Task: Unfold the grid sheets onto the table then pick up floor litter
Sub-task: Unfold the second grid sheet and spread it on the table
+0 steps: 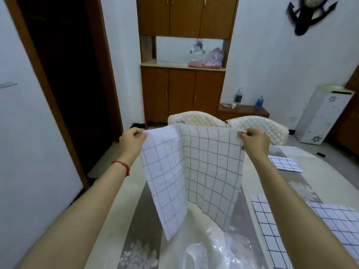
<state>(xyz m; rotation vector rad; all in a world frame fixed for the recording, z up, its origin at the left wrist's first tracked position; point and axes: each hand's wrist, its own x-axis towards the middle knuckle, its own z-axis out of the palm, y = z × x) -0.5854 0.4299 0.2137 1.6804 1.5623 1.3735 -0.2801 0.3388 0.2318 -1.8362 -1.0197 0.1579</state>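
**Grid sheet held up over tabletop**

Grid sheet [192, 171], thin white paper creased down its middle, hangs above the tabletop [116, 220]. Left hand [132, 142] and right hand [254, 141] fingers pinch its top corners. Crinkled clear plastic [213, 249] lies below.

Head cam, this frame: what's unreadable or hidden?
- Table under the held grid sheet: hidden by the sheet.
- Floor litter: none visible; table and arms block most of the floor.
- Near-right grid sheet: crossed by the right forearm, cut off by the frame edge.
- Left hand and right hand fingertips: partly behind the sheet's top corners.
- Shelf objects: too blurred to identify.
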